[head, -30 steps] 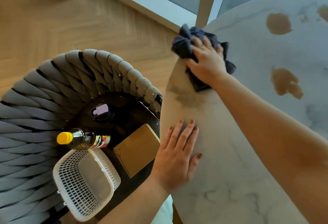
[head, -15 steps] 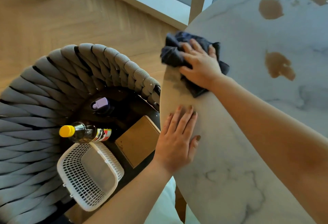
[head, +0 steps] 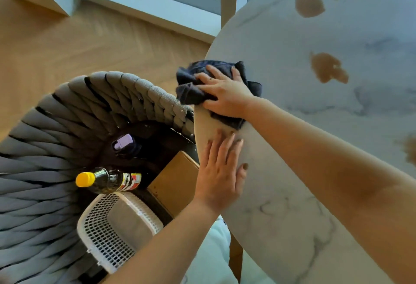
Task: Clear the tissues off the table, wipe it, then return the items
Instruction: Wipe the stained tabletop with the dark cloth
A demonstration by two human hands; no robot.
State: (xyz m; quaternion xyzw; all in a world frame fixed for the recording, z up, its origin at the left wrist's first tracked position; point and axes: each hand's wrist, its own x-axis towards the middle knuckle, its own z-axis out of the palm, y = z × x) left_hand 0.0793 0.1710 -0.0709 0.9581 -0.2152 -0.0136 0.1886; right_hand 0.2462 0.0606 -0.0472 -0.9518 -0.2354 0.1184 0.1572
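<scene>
— Hands first: where are yours?

— Your right hand (head: 227, 91) lies on the dark blue cloth (head: 194, 93) at the left edge of the table (head: 292, 227). Its fingers are spread and bent a little over the bunched cloth, pressing it down; part of the cloth hangs past the edge.

— And your left hand (head: 221, 171)?

— It lies flat on the table just below the cloth, fingers straight and close together, holding nothing.

— Is the table dirty?

— Brown stains (head: 327, 68) are on the marble top, well apart from the cloth, toward the far side.

— Where are the items?

— On the seat of the grey woven chair (head: 56, 148) beside the table: a dark bottle with a yellow cap (head: 108, 180), a white mesh basket (head: 117, 227), a brown box (head: 174, 184), and a small thing with a purple lid (head: 123, 144).
</scene>
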